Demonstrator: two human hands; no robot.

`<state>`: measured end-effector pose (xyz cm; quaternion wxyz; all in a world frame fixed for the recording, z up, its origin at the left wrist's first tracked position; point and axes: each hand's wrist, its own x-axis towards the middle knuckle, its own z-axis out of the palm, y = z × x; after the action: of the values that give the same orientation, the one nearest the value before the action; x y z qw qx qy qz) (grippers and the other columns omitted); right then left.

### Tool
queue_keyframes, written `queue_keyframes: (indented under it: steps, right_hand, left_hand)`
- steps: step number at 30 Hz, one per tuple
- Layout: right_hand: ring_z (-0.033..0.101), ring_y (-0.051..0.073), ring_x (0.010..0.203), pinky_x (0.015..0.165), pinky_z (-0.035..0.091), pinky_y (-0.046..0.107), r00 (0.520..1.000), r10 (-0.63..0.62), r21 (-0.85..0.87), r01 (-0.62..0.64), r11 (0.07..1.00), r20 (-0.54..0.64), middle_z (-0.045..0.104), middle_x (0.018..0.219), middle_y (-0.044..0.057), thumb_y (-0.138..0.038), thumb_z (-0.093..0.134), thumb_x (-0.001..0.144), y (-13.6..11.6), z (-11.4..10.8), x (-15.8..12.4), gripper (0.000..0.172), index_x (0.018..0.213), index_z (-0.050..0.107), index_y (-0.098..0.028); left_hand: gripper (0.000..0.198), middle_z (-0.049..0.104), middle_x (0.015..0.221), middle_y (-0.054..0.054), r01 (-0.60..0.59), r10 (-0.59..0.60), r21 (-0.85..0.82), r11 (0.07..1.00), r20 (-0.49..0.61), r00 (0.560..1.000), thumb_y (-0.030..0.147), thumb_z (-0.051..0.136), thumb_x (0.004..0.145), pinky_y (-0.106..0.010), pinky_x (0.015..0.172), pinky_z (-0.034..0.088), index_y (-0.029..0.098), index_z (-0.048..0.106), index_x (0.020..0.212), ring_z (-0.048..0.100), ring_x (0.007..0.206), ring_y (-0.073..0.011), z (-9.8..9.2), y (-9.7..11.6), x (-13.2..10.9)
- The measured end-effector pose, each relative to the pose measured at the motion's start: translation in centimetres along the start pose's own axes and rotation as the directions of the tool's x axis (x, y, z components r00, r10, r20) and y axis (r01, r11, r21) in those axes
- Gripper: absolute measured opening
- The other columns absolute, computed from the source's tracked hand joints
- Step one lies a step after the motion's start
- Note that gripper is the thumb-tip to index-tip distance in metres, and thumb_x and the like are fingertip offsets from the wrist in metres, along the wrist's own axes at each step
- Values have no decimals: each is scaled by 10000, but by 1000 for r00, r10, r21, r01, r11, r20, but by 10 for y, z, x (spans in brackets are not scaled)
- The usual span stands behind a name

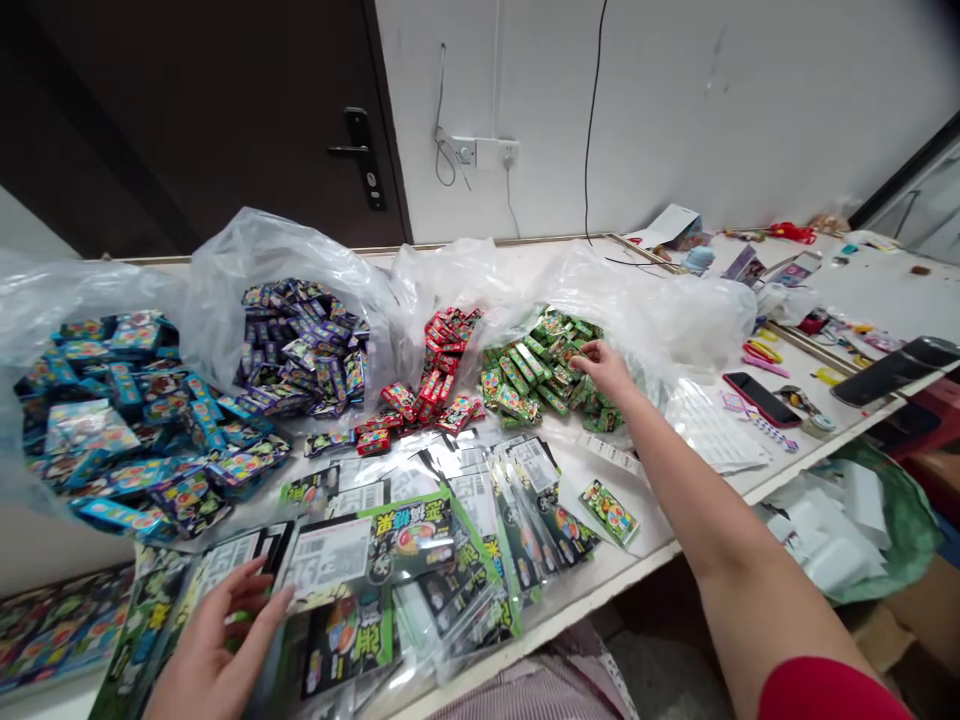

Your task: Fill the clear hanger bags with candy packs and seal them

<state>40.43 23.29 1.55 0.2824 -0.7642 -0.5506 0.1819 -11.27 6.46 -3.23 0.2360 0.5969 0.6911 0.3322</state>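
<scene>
My right hand [609,372] reaches into a plastic bag of small green printed packets [529,365]. Its fingers are pinched together at a green packet among the pile, partly hidden. My left hand [225,635] is low at the left over flat clear bags with printed black and green cards [412,535]. Its thumb and fingers are apart, and a bit of green shows between them. A single green packet [609,512] lies on the table below my right forearm. Red packets [437,385] spill from a bag beside the green ones.
Bags of purple packets [304,345] and blue packets [142,400] stand to the left. On the right are a phone [761,398], paper sheets [712,430], yellow-handled scissors [763,348] and a black speaker-like bar [896,370]. A green bag with white pieces [840,520] sits below the table edge.
</scene>
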Motion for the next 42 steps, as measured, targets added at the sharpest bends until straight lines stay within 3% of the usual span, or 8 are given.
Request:
queue_keyframes:
  steps: [4,7,11,15,25,31,39,42]
  right_hand:
    - [619,160,793,699,506,298,961,-152,193,107,975,232,681,994,60,-375,495,862,-16,16,-43,412,1207,566,-161]
    - [621,168,850,769,520,334,864,-389,353,272,895,320,672,1001,48,-293,536,826,-30,50,-81,351,1152,615,-191]
    - [563,215,1085,1001,417,451,743,-598,423,458,782,301,635,1083,67,-76,524,723,-33,94,-118,313,940,698,-220]
    - [435,240,1296,1090,320,509,680,-644,326,556,765,351,527,1338,81,10,440,702,-15,107,-137,505,1043,706,-252]
    - [277,366,1389,1105,257,571,784,-453,21,492,870,424,350,1491,162,-422,764,683,-22,94,-160,856,1425,378,-236]
    - [459,293,1237,1057,370,484,800,-562,155,540,827,212,490,1300,147,-290,731,701,-38,79,-165,682,1319,460,-195]
    - [397,286,1312,1064,384,479,395,-754,188,810,556,525,404,1436,131,-332,712,790,-81,35,-166,711,1418,388,-260]
    - [420,300,1292,1044,412,478,338,-731,158,841,517,593,422,1423,144,-297,739,764,-90,35,-162,725,1407,408,-243]
  left_hand:
    - [415,592,1157,-70,-221,220,146,964,30,975,522,566,830,-463,856,546,300,523,1178,618,1025,-314,2,28,10]
    - [674,457,1423,-120,-528,446,130,839,391,805,514,610,826,-530,1103,331,266,357,1400,407,1329,-343,19,50,19]
    - [941,232,1560,-152,-640,394,213,738,635,665,538,688,759,-623,1138,144,249,183,1498,134,1445,-389,43,62,28]
    - [967,256,1550,-161,-642,344,232,730,687,640,499,711,743,-637,1126,154,235,172,1501,155,1438,-398,50,63,31]
    - [962,363,1471,-191,-628,338,209,750,695,635,465,718,712,-606,1140,153,189,210,1480,298,1385,-375,52,66,30]
    - [862,380,1442,-148,-645,432,174,744,611,663,292,623,759,-583,1154,130,205,167,1486,327,1357,-343,38,71,30]
    - [845,354,1435,-136,-692,535,45,721,598,597,234,647,766,-565,1151,193,209,195,1479,326,1335,-333,20,81,32]
    - [892,341,1443,-135,-705,546,9,709,626,556,251,685,751,-570,1144,227,229,181,1485,325,1337,-342,19,77,30]
